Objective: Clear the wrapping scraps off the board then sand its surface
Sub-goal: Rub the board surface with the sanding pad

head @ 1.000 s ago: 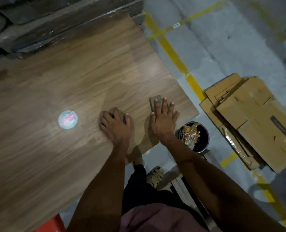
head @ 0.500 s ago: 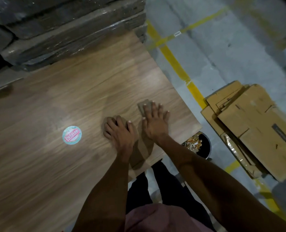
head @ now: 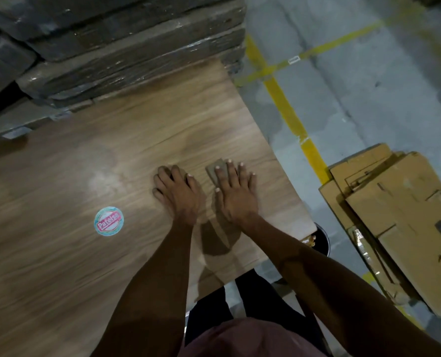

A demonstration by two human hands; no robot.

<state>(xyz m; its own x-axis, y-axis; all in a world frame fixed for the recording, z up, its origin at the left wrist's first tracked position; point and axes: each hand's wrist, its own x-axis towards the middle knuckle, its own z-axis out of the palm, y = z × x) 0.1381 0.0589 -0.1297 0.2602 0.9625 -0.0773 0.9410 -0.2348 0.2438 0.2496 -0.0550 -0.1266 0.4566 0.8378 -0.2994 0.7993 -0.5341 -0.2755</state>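
No scraps showed on board (head: 85, 266), so clearing looked done; sanding underway w/ right hand (head: 236, 194) flat, pressing pad (head: 215, 169), left hand (head: 178, 193) flat, bracing; sticker (head: 109, 221) remained.

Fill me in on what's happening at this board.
A person is sanding a wood-grain board. The right hand presses a piece of sandpaper flat near the board's right edge, fingers straight. The left hand rests beside it on the surface. A round sticker lies further left. No wrapping scraps show on the board.
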